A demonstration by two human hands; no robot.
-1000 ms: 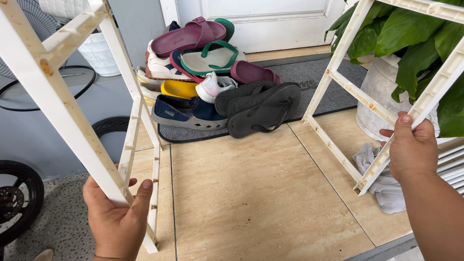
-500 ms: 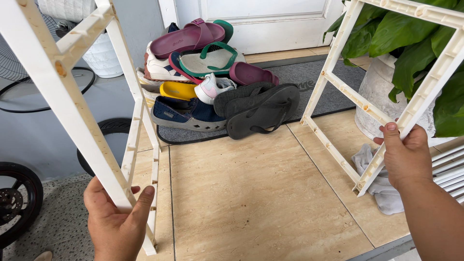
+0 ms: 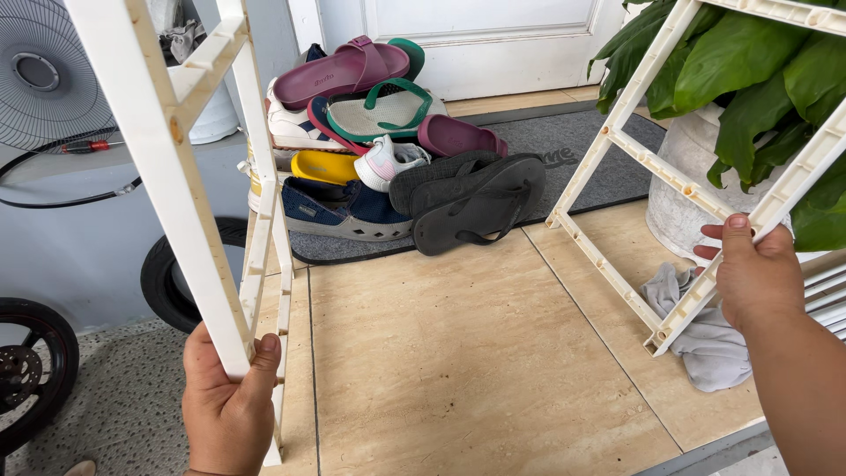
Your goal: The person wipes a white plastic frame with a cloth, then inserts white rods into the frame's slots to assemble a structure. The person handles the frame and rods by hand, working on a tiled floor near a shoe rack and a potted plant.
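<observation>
Beige tiled floor (image 3: pixel 458 353) by a white door (image 3: pixel 480 40), grey doormat (image 3: pixel 564 145) in front of it. Pile of shoes on the mat's left part: black flip-flops (image 3: pixel 476 198), maroon sandal (image 3: pixel 339 75), green-strapped flip-flop (image 3: pixel 383 110), yellow shoe (image 3: pixel 324 166), navy shoe (image 3: pixel 339 211), white sneaker (image 3: pixel 388 160).

Left hand (image 3: pixel 227 401), low in view, grip closed around the lower end of the white ladder-like frame's left side (image 3: pixel 176 194), thumb over the front of the post. Right hand (image 3: pixel 749 273), grip wrapped on the frame's right side (image 3: pixel 679 181) near its lower corner, fingers curled behind the bar. Frame is tilted, held off the floor, both sides spanning the view.

Potted plant (image 3: pixel 740 79) with big green leaves behind the right side, grey cloth (image 3: pixel 705 339) on the floor beneath it. Fan (image 3: pixel 44 75) top left, black tyre (image 3: pixel 172 273) and wheel (image 3: pixel 26 370) at left.
</observation>
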